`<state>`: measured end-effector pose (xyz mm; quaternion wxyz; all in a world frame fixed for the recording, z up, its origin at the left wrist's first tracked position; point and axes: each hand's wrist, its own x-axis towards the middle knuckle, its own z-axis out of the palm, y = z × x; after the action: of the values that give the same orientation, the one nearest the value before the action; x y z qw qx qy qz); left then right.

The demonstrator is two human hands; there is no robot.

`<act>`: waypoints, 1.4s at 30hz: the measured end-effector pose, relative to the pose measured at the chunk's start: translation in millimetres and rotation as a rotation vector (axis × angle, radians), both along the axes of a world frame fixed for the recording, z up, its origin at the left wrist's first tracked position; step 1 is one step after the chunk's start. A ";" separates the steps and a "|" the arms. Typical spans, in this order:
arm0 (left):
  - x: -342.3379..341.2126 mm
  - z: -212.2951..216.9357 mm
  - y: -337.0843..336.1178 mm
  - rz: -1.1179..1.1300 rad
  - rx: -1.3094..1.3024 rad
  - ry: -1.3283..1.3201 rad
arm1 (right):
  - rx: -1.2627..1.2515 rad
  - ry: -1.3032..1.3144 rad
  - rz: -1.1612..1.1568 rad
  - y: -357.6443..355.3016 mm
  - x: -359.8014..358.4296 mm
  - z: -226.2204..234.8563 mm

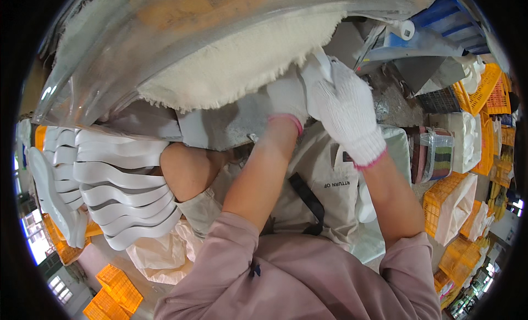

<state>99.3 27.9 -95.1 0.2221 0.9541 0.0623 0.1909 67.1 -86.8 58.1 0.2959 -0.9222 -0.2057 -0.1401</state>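
Observation:
Both of my hands wear white knit gloves with pink cuffs. My right hand grips a white plastic piece and presses it up toward the frayed cream cloth buffing wheel. My left hand sits just left of it, closed on the same white piece, its fingers partly hidden behind the right glove. A curved clear guard arches over the wheel. A grey metal rest lies below the wheel's edge.
A tall stack of white curved plastic parts stands at my left. Orange crates and white bags crowd the right side, with more orange crates at lower left. A beige apron covers my lap. Blue crates sit far right.

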 end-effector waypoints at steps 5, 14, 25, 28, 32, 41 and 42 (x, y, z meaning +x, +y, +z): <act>2.5 -33.4 25.2 -0.103 -0.136 0.358 | 0.069 0.394 -0.086 -2.0 -25.4 6.6; -130.3 36.2 41.9 -0.160 -2.311 0.298 | -0.599 0.115 0.386 -28.6 -136.7 0.7; -68.0 31.2 93.3 -0.002 -2.432 0.331 | -0.240 0.342 0.047 70.0 -104.5 15.2; -69.6 27.8 86.9 -0.212 -1.819 0.084 | -0.031 -0.001 0.015 75.0 -99.0 -4.7; -71.8 21.6 77.8 0.201 -1.037 0.008 | -0.177 -0.061 0.034 96.0 -59.3 -27.9; -71.3 25.2 82.7 -0.139 -2.399 0.384 | 0.160 0.980 0.186 76.4 -97.0 30.1; -63.8 31.8 84.7 -0.152 -2.296 0.244 | 0.238 0.960 0.150 81.5 -96.6 34.6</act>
<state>35.5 112.6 -63.3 0.9616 0.2039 0.1625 -0.0856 -29.5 -5.3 92.7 0.4694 -0.8254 -0.0946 0.2992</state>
